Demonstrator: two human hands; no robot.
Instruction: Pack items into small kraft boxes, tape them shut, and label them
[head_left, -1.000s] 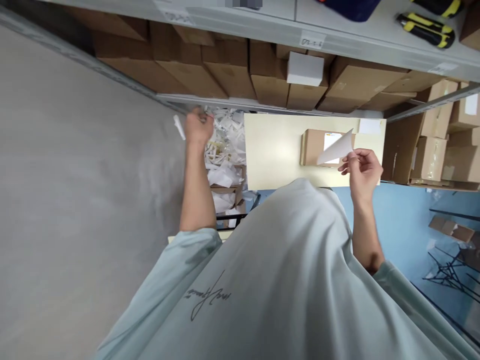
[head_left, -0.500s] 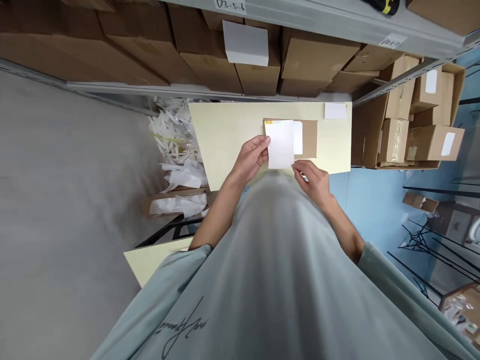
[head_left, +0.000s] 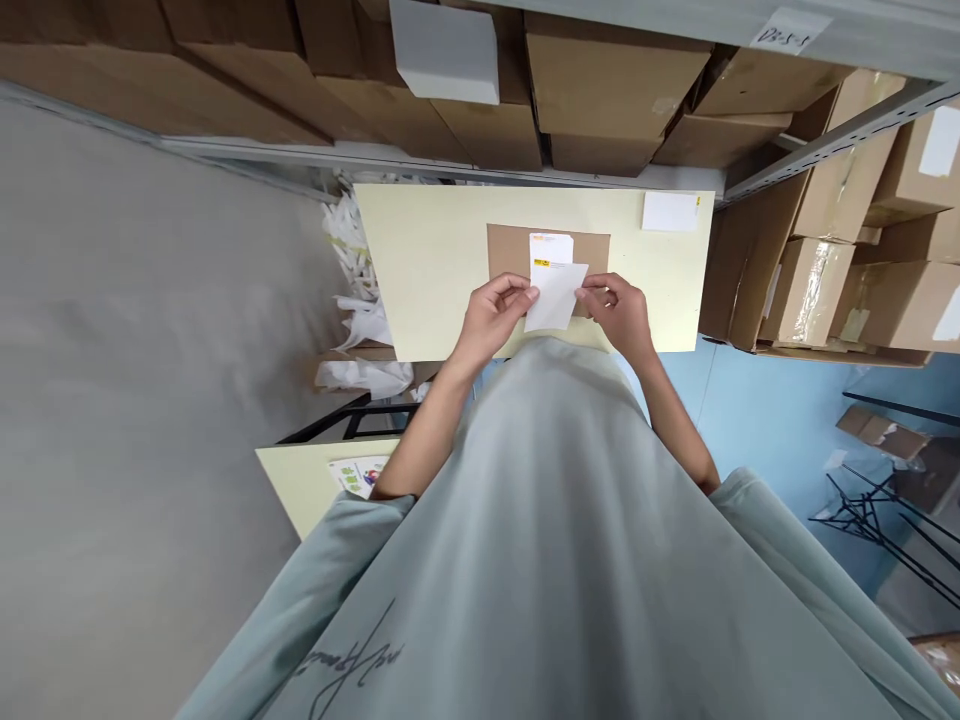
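Observation:
A white paper label [head_left: 553, 302] with a small yellow-and-black mark at its top is pinched on both sides, slightly tilted. My left hand [head_left: 496, 315] grips its left edge between thumb and fingers. On the other side, my right hand [head_left: 619, 312] has thumb and fingertips closed on its upper right corner. Beneath and beyond the label is a flat brown cardboard piece [head_left: 510, 250], bearing another white label [head_left: 551, 246] partly covered by the held one. Both hands are over the near part of the cardboard.
The pale yellow tabletop [head_left: 427, 270] carries one more white label [head_left: 670, 212] at its far right. Boxes on a metal shelf [head_left: 615, 85] line the back. An open carton [head_left: 750, 260] of smaller boxes stands right; white scraps [head_left: 364, 320] lie left.
The right hand has shifted from the held label's lower right corner to its upper right corner. Relative to the cardboard, the label has come nearer my body and tilted, uncovering the label behind.

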